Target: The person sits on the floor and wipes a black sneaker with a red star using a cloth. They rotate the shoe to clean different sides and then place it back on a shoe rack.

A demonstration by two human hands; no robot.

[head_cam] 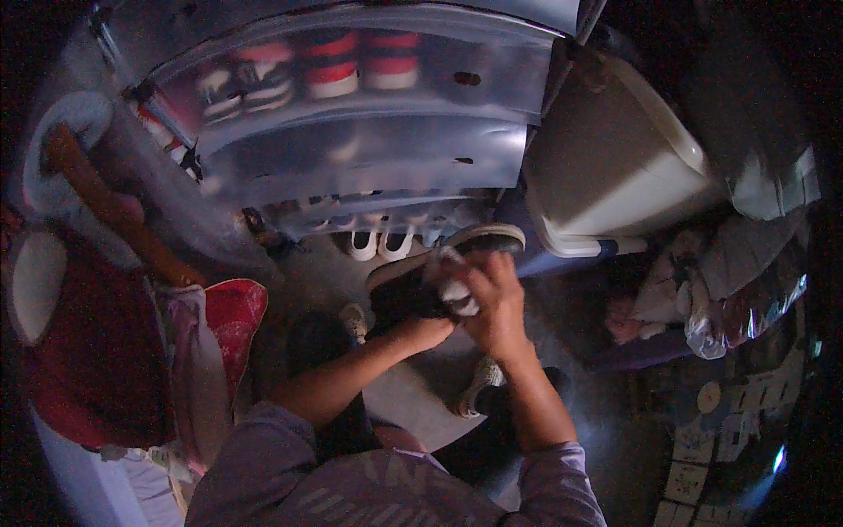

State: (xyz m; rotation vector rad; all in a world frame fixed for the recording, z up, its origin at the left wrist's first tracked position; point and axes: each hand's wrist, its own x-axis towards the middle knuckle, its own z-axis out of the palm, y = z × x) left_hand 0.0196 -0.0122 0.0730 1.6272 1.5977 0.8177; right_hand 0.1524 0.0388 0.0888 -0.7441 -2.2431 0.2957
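Observation:
A dark shoe (402, 293) with a pale sole edge is held in front of me above the floor. My left hand (431, 332) grips it from below, its fingers mostly hidden behind the shoe and my other hand. Blurred by motion, my right hand (490, 296) is closed around a small whitish object (459, 295), perhaps a cloth, against the shoe. Just beyond my right fingers shows a rounded shoe end (490, 237) with a light rim; whether it belongs to the same shoe, I cannot tell.
Ahead stands a rack with translucent fronts (369, 148); red-and-white shoes (332, 72) show through one. White shoes (379, 245) sit on the floor below. A pale plastic bin (619, 165) is at the right. A red cushion-like item (236, 323) and cloths lie left.

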